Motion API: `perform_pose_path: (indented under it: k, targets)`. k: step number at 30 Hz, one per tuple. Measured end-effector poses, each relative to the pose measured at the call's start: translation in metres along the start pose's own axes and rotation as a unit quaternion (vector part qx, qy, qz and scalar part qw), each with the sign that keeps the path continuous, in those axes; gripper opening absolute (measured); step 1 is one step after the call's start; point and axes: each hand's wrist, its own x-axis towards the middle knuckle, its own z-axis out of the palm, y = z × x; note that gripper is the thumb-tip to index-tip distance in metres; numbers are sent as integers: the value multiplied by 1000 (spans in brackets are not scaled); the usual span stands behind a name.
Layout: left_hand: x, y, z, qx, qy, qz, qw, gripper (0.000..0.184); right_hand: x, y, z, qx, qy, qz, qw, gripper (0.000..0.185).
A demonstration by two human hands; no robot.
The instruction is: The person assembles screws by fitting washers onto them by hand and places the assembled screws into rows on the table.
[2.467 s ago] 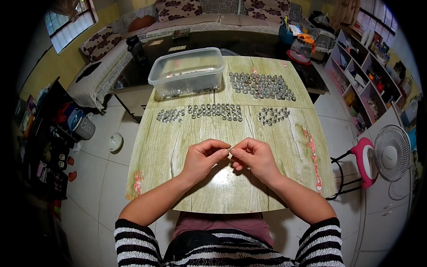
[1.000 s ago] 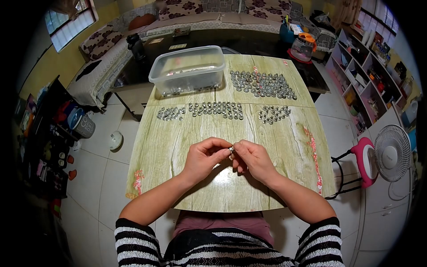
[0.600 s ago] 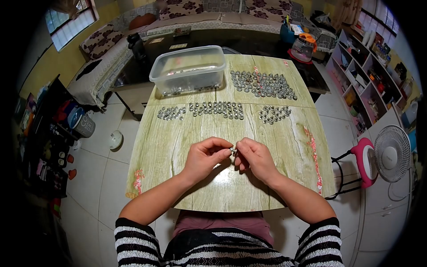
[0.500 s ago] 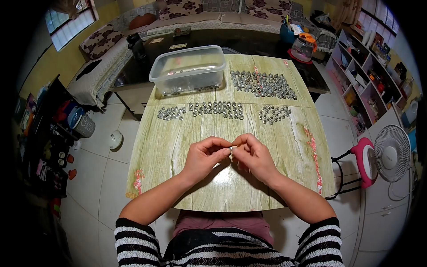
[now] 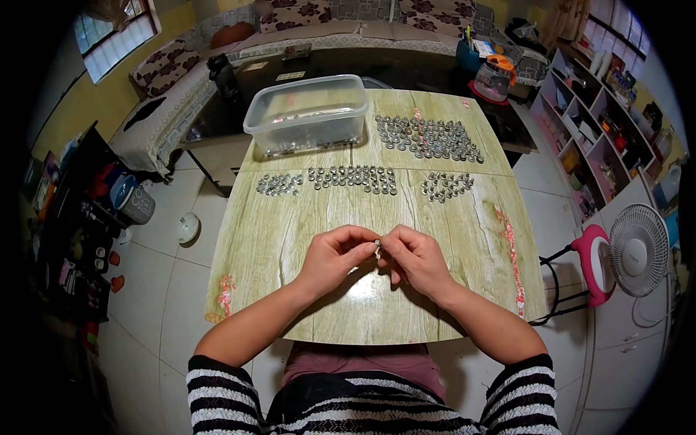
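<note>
Left cluster (image 5: 279, 185): lying low on the worktop (image 5: 264, 254), perhaps being kept apart by type.
Plastic tub (image 5: 310, 138): standing behind, probably sparing elbow room.
Left hand (image 5: 330, 257): pinching a small metal piece (image 5: 378, 249) above the near side, seemingly steadying it.
Right hand (image 5: 413, 259): bunching fingertips against that piece; pinching or not, I cannot tell.
Back block (image 5: 429, 138): standing in close ranks, likely for order.

You wear a knitted top (image 5: 377, 408) banded in black and white, the white stripes nubbly in texture. Its left sleeve (image 5: 226, 400) and right sleeve (image 5: 520, 397) each end in a black edge around your arms; dusky mauve fabric (image 5: 423, 369) covers your lap.
</note>
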Motion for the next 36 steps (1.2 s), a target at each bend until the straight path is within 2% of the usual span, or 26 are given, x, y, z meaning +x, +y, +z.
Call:
perform_pose_path:
  k: [2,5,8,11,13,17,19,20,22,23,25,26,28,29,31,32,34,35,36]
  targets:
    - [0,0,0,2,-10,-7,1000,15,0,-4,2,6,-19,16,1000,18]
    - [1,-3,0,3,-1,12,1000,14,-2,-13,8,53,41,3,998,20]
    - [1,-3,0,0,0,8,1000,13,-1,-8,5,8,18,27,999,21]
    - [1,-3,0,-2,-2,15,1000,13,-2,-10,6,21,53,11,998,20]
    - [1,-5,-1,3,0,17,1000,13,-1,-4,2,-53,34,-35,997,20]
    - [2,-5,-1,8,-2,19,1000,13,-1,-7,2,-49,32,-1,998,19]
    - [2,-6,-2,3,3,18,1000,14,1,-1,3,-111,52,-100,987,20]
    - [1,-5,-1,3,3,18,1000,14,1,-1,2,-111,51,-100,987,20]
    - [1,-3,1,2,-5,20,1000,14,0,-3,-1,-60,11,-4,998,19]
    - [1,-4,0,2,-5,20,1000,14,0,-3,0,-60,11,-3,998,19]
    - [2,-6,-1,-9,4,15,1000,15,2,-1,5,-129,82,-135,979,20]
    - [2,-6,-2,-9,5,15,1000,15,1,-1,3,-130,81,-135,979,20]
    - [2,-6,-2,12,-8,16,1000,14,-1,-4,-2,-81,7,2,997,20]
    - [2,-6,-2,12,-8,16,1000,14,-1,-4,1,-81,8,2,997,20]
    - [2,-6,-1,1,2,16,1000,15,0,-3,8,-141,87,-140,976,21]
    - [1,-6,-1,1,3,16,1000,15,-1,-3,5,-142,86,-140,976,21]
    - [1,-5,0,0,-13,15,1000,15,-1,-3,-2,-140,19,-31,990,20]
    - [1,-6,0,0,-14,15,1000,15,0,-1,-1,-140,19,-31,990,20]
    - [1,-5,0,-2,-10,14,1000,15,1,1,2,-150,49,-90,983,19]
